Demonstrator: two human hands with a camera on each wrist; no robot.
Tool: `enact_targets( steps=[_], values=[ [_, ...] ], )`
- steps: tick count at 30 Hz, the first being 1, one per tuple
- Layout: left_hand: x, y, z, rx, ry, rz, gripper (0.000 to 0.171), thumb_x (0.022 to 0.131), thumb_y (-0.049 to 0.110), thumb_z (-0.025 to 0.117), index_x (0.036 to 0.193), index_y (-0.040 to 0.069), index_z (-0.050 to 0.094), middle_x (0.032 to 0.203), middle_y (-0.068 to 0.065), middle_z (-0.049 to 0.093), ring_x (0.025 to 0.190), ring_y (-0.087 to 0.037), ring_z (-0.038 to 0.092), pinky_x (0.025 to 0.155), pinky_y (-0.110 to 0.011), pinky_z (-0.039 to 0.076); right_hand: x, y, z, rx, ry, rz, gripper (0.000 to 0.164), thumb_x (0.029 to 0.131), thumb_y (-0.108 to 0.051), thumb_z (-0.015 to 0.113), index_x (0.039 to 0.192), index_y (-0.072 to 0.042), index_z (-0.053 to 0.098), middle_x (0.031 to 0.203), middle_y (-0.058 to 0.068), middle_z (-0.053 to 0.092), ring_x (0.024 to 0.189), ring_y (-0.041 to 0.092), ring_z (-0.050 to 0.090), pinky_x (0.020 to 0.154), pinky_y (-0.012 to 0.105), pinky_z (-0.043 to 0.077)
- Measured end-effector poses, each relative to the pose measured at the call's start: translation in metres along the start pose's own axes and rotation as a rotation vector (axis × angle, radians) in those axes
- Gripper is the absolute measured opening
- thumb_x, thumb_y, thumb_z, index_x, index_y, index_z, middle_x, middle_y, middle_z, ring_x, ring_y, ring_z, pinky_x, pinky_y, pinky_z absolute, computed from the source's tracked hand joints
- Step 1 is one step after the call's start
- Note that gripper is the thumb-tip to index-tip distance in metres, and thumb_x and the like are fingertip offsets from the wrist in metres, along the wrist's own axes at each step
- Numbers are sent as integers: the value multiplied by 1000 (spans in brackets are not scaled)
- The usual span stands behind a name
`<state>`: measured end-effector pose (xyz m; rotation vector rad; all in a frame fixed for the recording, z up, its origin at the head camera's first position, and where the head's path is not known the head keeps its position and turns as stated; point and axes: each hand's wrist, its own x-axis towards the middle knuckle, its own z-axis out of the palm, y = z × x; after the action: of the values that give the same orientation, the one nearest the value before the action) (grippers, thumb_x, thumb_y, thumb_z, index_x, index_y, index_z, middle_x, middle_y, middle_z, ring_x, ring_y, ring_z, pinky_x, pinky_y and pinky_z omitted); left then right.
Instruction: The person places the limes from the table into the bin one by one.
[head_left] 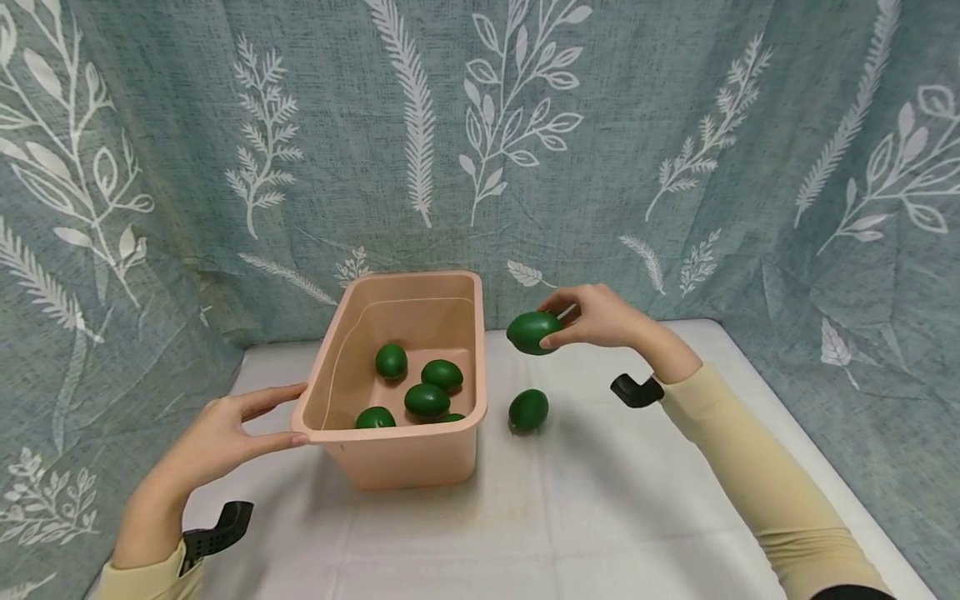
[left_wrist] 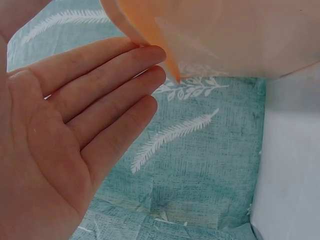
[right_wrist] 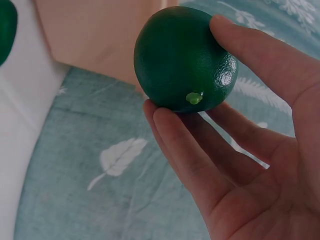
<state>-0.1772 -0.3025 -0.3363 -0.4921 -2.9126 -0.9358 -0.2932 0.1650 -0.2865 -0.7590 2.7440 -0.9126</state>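
My right hand [head_left: 596,317] pinches a dark green lime [head_left: 534,332] between thumb and fingers, up off the table and to the right of the bin. In the right wrist view the held lime [right_wrist: 182,60] shows its small pale stem end toward the palm. A second lime [head_left: 528,411] lies on the white cloth below it. The peach plastic bin [head_left: 405,460] has several limes on its floor, one partly hidden behind the front rim. My left hand [head_left: 213,437] is at the bin's left side, fingers fairly straight, thumb and fingertips right at the rim [left_wrist: 132,30].
A white cloth [head_left: 600,517] covers the table. Behind and at both sides hangs a blue-green curtain [head_left: 337,150] with white leaf prints. Black wrist straps with camera mounts [head_left: 217,533] sit on both forearms.
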Motion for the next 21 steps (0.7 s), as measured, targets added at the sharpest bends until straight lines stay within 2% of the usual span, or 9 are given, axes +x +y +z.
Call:
enact_targets(
  steps=[5,14,21],
  values=[
    [0,0,1,6,4,-1,59,82,41,73,135,24,54,134,-4,56,124,-40,50,94,-54,46,15,-15,-2,-49,-3,-30,54,78,-35,77,124,-13,60,116,7,65,104,22,66,82,34,57],
    [0,-2,1,-28,2,-4,60,82,40,73,135,20,54,135,-8,55,125,-44,48,93,-61,44,40,-45,0,-96,-53,-71,53,78,-36,78,124,-14,61,112,4,65,103,20,65,83,33,56],
    [-1,-3,1,-31,5,6,60,82,39,73,136,20,54,135,-8,56,124,-44,48,93,-62,44,59,-64,6,-140,-89,-102,53,78,-36,78,124,-15,62,113,5,67,102,18,64,83,32,55]
  ],
)
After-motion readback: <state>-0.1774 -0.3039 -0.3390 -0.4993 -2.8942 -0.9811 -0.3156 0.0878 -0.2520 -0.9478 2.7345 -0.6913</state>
